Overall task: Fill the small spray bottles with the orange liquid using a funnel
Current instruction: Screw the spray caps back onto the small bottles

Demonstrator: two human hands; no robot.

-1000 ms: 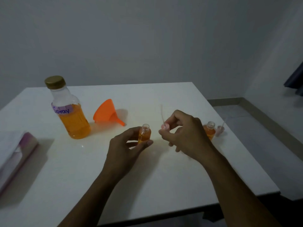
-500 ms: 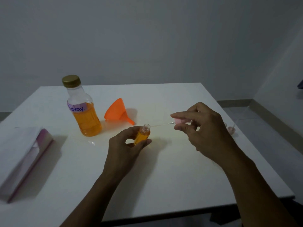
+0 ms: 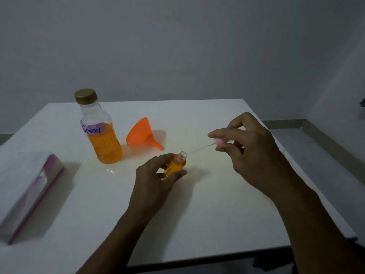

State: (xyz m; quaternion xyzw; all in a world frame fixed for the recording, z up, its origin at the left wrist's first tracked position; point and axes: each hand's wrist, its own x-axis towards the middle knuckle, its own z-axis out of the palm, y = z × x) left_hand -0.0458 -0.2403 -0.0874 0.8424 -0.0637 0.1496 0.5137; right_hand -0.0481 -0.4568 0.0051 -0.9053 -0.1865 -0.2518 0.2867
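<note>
My left hand (image 3: 156, 180) holds a small spray bottle (image 3: 175, 165) full of orange liquid, tilted to the right with its mouth uncapped. My right hand (image 3: 250, 153) pinches a pink spray cap (image 3: 219, 141), its thin clear tube (image 3: 199, 149) pointing left with the tip at the bottle's mouth. A large bottle (image 3: 100, 129) labelled "Spray", gold cap on, stands at the left, half full of orange liquid. Beside it an orange funnel (image 3: 143, 134) lies on its side. The second small bottle is hidden behind my right hand.
The white table (image 3: 207, 214) ends close on the right and at the front. A white and pink box (image 3: 27, 192) lies at the left edge. Grey wall behind, tiled floor to the right.
My right hand turned the pink cap from upright to sideways and brought the tube's tip to the bottle's mouth. My left hand tilted the small bottle toward it. The view shifted right.
</note>
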